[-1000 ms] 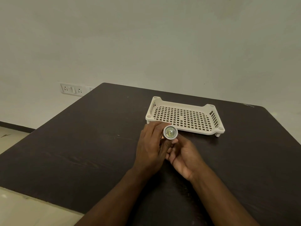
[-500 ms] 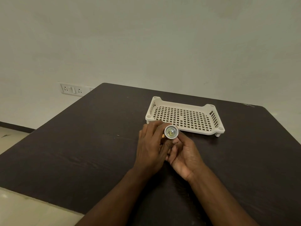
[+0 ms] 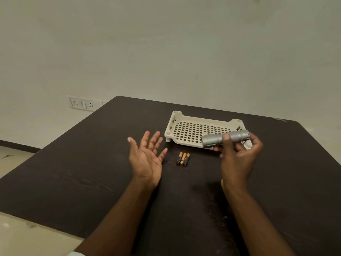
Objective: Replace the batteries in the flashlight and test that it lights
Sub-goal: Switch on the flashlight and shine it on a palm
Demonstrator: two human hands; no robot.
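Flashlight [image 3: 224, 138]: silver, held level above the near right corner of the tray [image 3: 186, 120], pinched in the curled fingers and thumb of the right hand [image 3: 238, 156]. Half a second back both hands cupped it, lens up, near the tray's front edge

Batteries [image 3: 183, 158]: three, side by side on the table [image 3: 73, 163] between the hands; absent from the earlier views. Whether spent or fresh cannot be told; likely the swap is under way

Left hand [image 3: 146, 156]: palm up, fingers spread, holding nothing

Tray: cream, perforated, nothing in it

Room: dark wood-grain table, plain pale wall, wall socket [image 3: 83, 104] at left
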